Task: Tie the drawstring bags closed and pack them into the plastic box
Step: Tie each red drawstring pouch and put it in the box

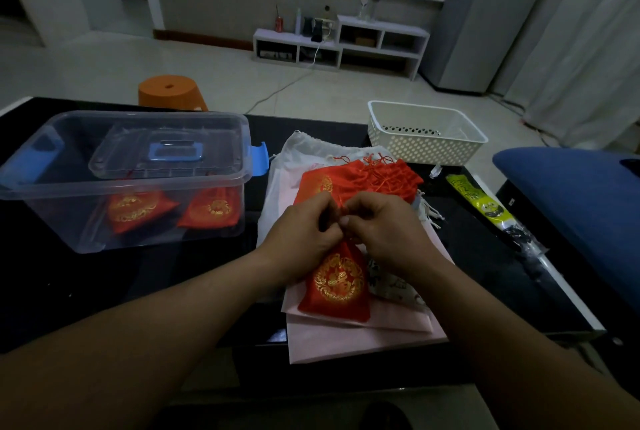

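Both hands, left hand (304, 232) and right hand (384, 232), are pinching the red cord (341, 209) atop a red drawstring bag (337, 282); two more are lying inside the clear plastic box (69, 221).

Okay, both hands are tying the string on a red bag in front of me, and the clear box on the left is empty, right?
Not quite. The head view shows two red bags already lying in the clear box on the left. The rest holds: the left hand and right hand both pinch the string of a red bag in front of you.
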